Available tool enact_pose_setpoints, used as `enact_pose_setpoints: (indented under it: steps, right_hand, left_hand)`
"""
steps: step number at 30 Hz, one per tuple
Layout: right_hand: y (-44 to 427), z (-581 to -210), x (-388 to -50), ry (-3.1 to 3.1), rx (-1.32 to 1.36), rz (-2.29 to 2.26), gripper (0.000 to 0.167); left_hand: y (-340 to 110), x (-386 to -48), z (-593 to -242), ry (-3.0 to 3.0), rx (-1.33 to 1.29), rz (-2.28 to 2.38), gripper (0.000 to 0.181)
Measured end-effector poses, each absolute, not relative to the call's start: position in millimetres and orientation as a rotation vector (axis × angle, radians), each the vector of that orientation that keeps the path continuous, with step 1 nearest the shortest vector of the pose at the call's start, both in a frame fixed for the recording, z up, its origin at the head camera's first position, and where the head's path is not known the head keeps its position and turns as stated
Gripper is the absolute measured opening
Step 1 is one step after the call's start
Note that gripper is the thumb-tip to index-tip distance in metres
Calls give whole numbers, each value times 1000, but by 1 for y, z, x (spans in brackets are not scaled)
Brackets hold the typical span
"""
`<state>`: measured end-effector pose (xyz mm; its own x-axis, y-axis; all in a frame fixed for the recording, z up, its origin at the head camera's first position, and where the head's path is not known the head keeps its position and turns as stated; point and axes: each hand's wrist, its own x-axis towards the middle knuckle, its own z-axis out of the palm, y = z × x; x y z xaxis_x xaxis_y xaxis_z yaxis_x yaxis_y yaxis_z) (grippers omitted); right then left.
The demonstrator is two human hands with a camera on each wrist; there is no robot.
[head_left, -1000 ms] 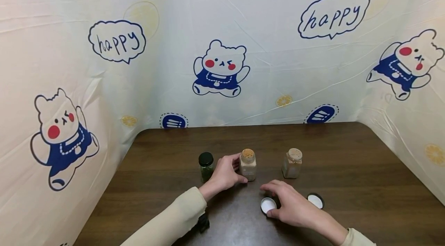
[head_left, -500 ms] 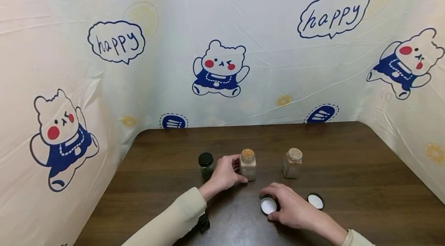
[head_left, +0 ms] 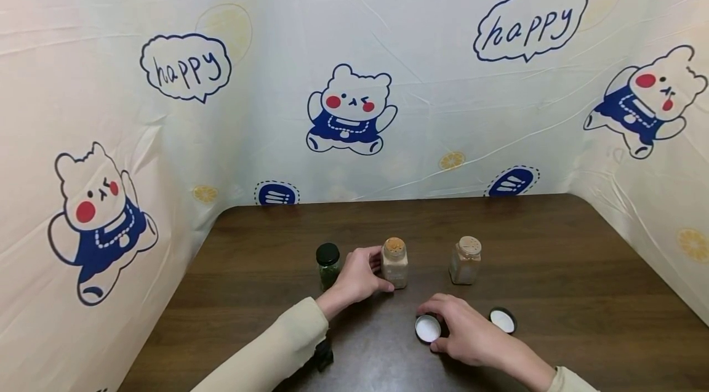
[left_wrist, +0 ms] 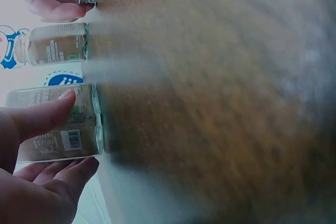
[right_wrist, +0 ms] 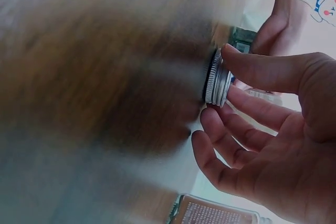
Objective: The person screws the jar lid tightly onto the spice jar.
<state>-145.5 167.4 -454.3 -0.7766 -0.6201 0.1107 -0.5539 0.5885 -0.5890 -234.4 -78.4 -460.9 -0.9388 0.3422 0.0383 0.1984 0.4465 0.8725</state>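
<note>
A lid point(head_left: 428, 329) lies flat on a wooden table point(head_left: 255, 238), white inside facing up, as a right hand point(head_left: 465, 330), lowered slightly over the past second, curls thumb and fingers partway around its rim, suggesting a grip being settled. Beyond, a left hand point(head_left: 357, 275) clasps an uncapped jar point(head_left: 395, 270), upright, long axis vertical, shaker top upward.

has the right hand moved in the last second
Yes, slightly: against the right lid, which stays put, the right hand has shifted a little lower in the head view.
</note>
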Motion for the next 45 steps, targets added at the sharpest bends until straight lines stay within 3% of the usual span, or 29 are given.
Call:
enact_pose_setpoints:
  steps: [45]
  right_hand:
    - [175, -451, -145, 2715, -964, -963, 46]
  left_hand:
    - [-80, -237, -458, 2520, 522, 1487, 71]
